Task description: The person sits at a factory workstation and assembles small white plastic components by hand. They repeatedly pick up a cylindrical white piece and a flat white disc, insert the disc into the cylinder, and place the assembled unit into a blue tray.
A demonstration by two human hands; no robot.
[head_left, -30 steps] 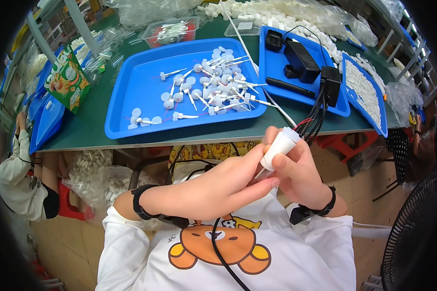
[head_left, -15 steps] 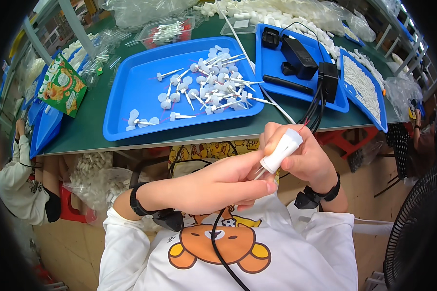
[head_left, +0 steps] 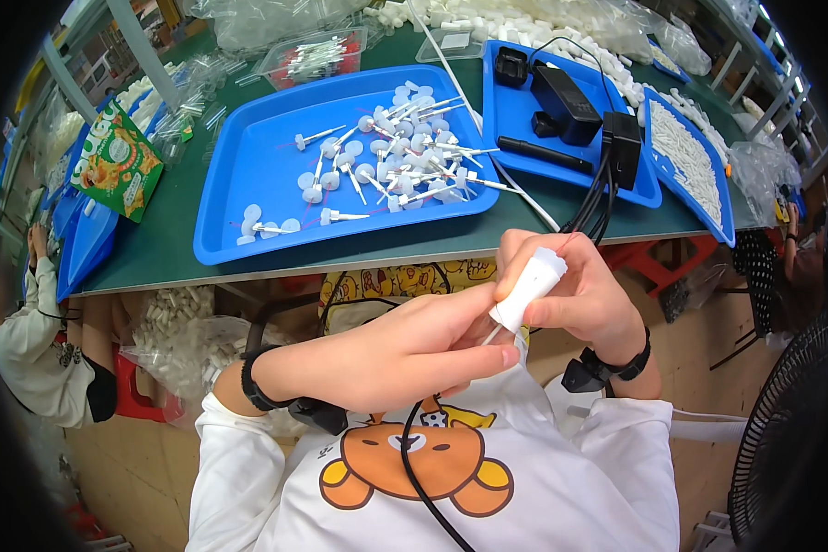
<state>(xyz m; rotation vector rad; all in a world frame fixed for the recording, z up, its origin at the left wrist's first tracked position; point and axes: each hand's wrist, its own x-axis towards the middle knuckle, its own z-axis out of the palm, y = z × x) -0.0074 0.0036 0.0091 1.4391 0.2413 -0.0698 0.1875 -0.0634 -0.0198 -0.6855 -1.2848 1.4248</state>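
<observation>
In front of my chest I hold a white flared plastic sleeve, tilted with its wider, scalloped end up and to the right. My right hand is closed around it, the thumb pressed on its side. Thin pale rods stick out at its lower end, where my left hand is closed with thumb stretched along below; its fingertips are partly hidden. A fine red wire shows by the upper end. Beyond my hands, a blue tray holds several white stick pieces with round translucent discs and red wires.
A second blue tray carries black adapters and cables. To its right, a tray of small white sticks stands tilted. A green snack bag lies at left. A black fan stands at lower right; a person sits at left.
The white sleeve has turned and shifted slightly down and left in my fingers, and less of the rods shows at its lower end. The trays look unchanged.
</observation>
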